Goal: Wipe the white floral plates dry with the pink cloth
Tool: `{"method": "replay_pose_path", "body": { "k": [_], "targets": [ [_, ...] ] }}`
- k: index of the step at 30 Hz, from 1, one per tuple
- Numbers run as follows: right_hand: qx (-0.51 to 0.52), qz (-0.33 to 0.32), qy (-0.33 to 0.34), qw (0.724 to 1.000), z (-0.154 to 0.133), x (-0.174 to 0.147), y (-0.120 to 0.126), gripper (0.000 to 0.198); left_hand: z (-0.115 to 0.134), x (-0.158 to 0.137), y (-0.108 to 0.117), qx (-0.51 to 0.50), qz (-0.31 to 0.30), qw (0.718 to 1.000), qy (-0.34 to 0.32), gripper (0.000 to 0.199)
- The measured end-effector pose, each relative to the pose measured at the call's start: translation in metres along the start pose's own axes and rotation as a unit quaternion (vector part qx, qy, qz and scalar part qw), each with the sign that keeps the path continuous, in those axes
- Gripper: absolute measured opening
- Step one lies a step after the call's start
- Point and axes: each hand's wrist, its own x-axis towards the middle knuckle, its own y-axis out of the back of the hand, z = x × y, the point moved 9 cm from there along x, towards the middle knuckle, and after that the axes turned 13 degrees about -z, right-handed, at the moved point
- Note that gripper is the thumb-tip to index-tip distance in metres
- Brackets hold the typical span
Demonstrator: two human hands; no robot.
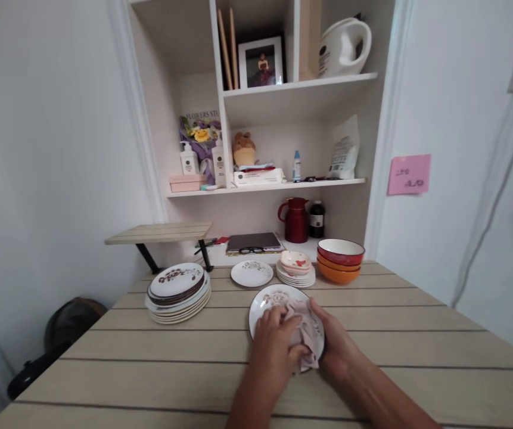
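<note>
Near the middle of the table, a white plate (261, 302) with a dark rim and a flower pattern is tilted up toward me. My right hand (333, 341) grips its right edge, fingers hidden behind it. Over the plate's face, my left hand (276, 341) closes on a pale pink cloth (303, 333) and presses it against the surface. The cloth covers much of the plate's right half. Just behind it lies another flowered plate (251, 273), flat on the wood.
On the left stands a plate stack (179, 293). Small bowls (295, 262) on small plates (296, 279) and stacked red and orange bowls (340, 262) stand at the back right. Behind are a red jug (295, 220), a laptop (254, 241), glasses and a small raised shelf (160, 232).
</note>
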Motion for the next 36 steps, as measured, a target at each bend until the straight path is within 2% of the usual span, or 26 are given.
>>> {"method": "replay_pose_path", "body": {
  "k": [4,9,13,17,20,23,26,30,36],
  "targets": [
    [-0.028,0.005,0.004,1.0,0.004,0.001,-0.001,0.041,-0.002,0.0,0.004,0.052,0.022,0.998,0.014,0.045],
    [-0.039,0.045,-0.013,0.998,0.013,-0.003,0.001,0.049,-0.022,-0.004,0.024,0.088,0.083,0.986,0.113,0.039],
    [-0.025,0.057,-0.018,0.998,0.012,-0.003,0.007,0.048,-0.027,-0.006,0.026,0.092,0.077,0.978,0.168,0.035],
    [-0.005,0.031,0.005,1.0,0.004,0.001,0.011,0.044,-0.02,-0.003,0.01,0.07,0.033,0.984,0.159,0.036],
    [-0.01,0.034,0.014,0.999,-0.001,0.001,0.015,0.037,-0.011,0.0,-0.005,0.043,0.002,0.991,0.124,0.04],
    [-0.038,0.039,-0.004,0.999,0.003,-0.002,0.012,0.031,-0.004,0.001,-0.012,0.016,-0.005,0.996,0.086,0.041],
    [-0.063,0.03,-0.027,0.997,0.011,-0.003,0.003,0.029,-0.005,-0.001,-0.008,-0.004,0.011,0.997,0.08,0.039],
    [-0.073,0.04,-0.018,0.996,0.014,-0.004,0.0,0.028,-0.011,-0.002,0.0,-0.018,0.029,0.995,0.091,0.041],
    [-0.045,0.07,-0.008,0.996,0.007,-0.003,0.012,0.032,-0.026,-0.006,0.013,0.036,0.063,0.984,0.163,0.043]
  ]
}}
